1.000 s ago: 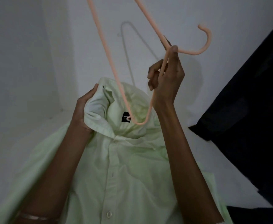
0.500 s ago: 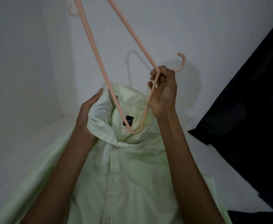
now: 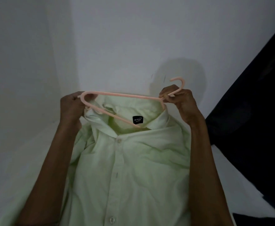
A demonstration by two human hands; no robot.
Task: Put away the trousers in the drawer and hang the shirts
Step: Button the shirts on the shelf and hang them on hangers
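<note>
Grip: right hand (image 3: pixel 180 101) pinches hanger (image 3: pixel 125 95) neck; left hand (image 3: pixel 71 108) clutches shirt (image 3: pixel 133 168) collar at hanger end; hanger lowered level.

Dim, flat light with a grey cast. A soft shadow (image 3: pixel 182 69) lies on the wall (image 3: pixel 117 46) behind the right hand (image 3: pixel 180 101). Edges bow slightly; detail is soft.

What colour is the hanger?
The hanger is pale peach pink, clearest in the head view against the light green shirt.
</note>
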